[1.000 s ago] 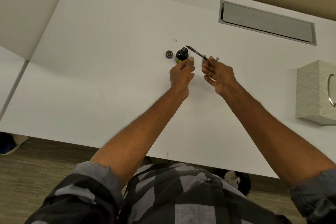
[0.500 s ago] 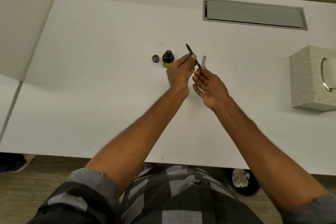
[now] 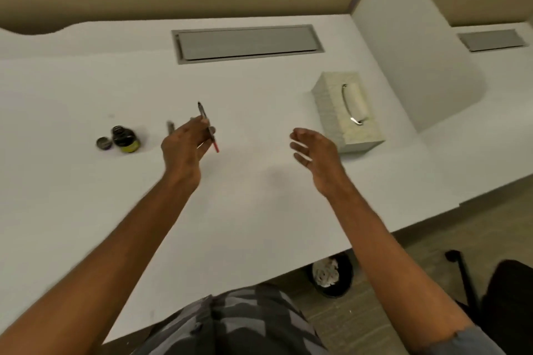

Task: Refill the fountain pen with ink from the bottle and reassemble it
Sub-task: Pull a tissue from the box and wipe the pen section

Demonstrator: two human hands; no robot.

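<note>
My left hand [image 3: 186, 147] pinches the slim inner part of the fountain pen [image 3: 208, 126], nib pointing away and up, red end toward me. Just left of that hand, a grey pen barrel [image 3: 170, 127] lies on the white desk [image 3: 86, 196], partly hidden by my fingers. The open ink bottle [image 3: 124, 139], dark with a yellow label, stands further left with its round cap [image 3: 103, 143] beside it. My right hand [image 3: 315, 155] hovers empty with fingers spread, close to the tissue box.
A pale tissue box [image 3: 347, 112] sits on the desk at the right. A grey cable hatch [image 3: 248, 43] is set into the back of the desk. A white divider panel [image 3: 409, 52] stands at the far right. Under the desk edge is a bin [image 3: 331, 275].
The pen passed from my right hand into my left alone. My right hand let go and swung right toward the tissue box. The view turned right, so the bottle now lies far left.
</note>
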